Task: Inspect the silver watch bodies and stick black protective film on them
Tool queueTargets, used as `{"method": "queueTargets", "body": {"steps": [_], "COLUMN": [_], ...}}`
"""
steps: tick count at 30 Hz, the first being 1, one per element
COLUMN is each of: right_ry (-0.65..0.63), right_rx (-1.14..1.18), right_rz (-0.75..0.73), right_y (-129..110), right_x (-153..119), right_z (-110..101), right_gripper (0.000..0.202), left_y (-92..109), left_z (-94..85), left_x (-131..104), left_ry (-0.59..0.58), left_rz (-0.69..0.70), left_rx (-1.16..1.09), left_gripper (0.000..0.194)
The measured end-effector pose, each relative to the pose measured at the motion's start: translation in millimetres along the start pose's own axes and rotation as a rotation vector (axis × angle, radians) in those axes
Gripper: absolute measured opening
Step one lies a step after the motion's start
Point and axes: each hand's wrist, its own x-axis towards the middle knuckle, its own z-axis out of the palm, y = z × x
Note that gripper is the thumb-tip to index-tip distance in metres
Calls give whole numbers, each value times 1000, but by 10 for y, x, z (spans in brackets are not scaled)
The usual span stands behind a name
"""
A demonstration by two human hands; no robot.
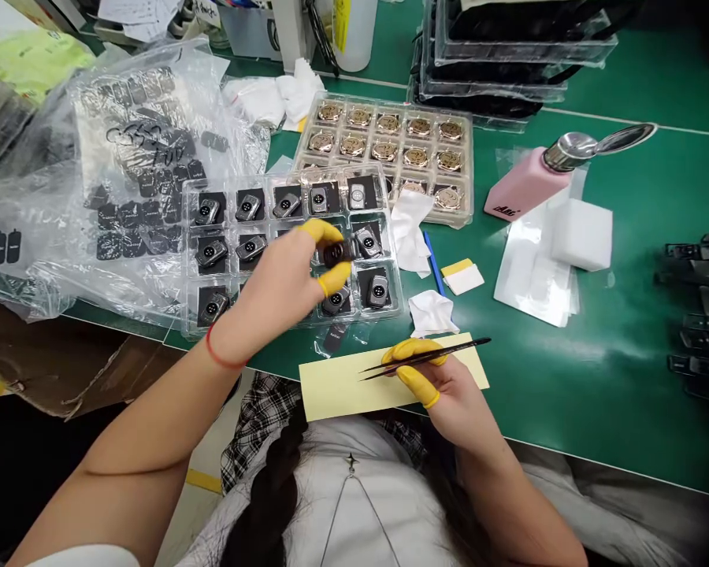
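Note:
My left hand (292, 272), with yellow finger cots on thumb and finger, pinches a dark watch case (336, 253) over the right part of a clear plastic tray (292, 321). Dark watch cases such as this one (378, 291) lie in the tray's compartments on black squares. My right hand (443, 382), also in yellow finger cots, holds black tweezers (428, 356) above a pale yellow paper strip (331, 391). The tweezers point left, their tips apart with nothing between them. A small black label (334, 337) on clear film lies below the tray.
Behind stands a tray of gold-coloured cases (384, 150). A pink pump bottle (528, 185) and a white foam block (582, 234) are at right. Plastic bags (154, 142) cover the left. Stacked trays (508, 51) rise at the back. White wipes (432, 313) lie mid-table.

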Motion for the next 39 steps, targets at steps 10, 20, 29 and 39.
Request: {"method": "queueTargets", "body": {"steps": [10,20,29,39], "right_ry": [-112,-151,-180,-152], "right_rx": [-210,-244,-279,-220], "right_rz": [19,45,63,138], "right_y": [16,53,12,28], "right_x": [39,33,77,79], "right_z": [10,91,84,118], "right_gripper": [13,13,14,15], "left_y": [-267,-297,-283,-222], "left_z": [549,597,582,511], "left_x": [-871,-850,-844,-871], "left_ry": [-411,-415,-407,-377], "left_rz": [-225,-220,-215,-312], "left_rx": [-752,-805,-759,-939], "left_gripper": [34,33,33,38]}}
